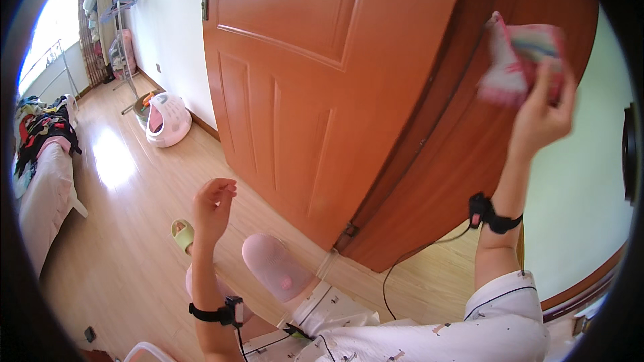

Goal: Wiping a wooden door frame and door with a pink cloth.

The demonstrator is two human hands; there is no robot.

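Observation:
My right hand is raised in front of the dark wooden door frame and grips a folded cloth. This cloth is pink and white with a multicoloured striped patch, and it looks blurred. Whether it touches the frame I cannot tell. To its left stands the reddish-brown panelled wooden door, swung ajar on its hinge side by the frame. My left hand hangs in the air above the floor, loosely curled, with nothing between thumb and fingers. Both wrists wear black straps with small cabled devices.
On the wood-look floor by the white wall sits a pink-and-white plastic pet carrier or basket. Clothes lie heaped on a bed at left. A hanger stand rises farther back. A black cable hangs beside my right arm.

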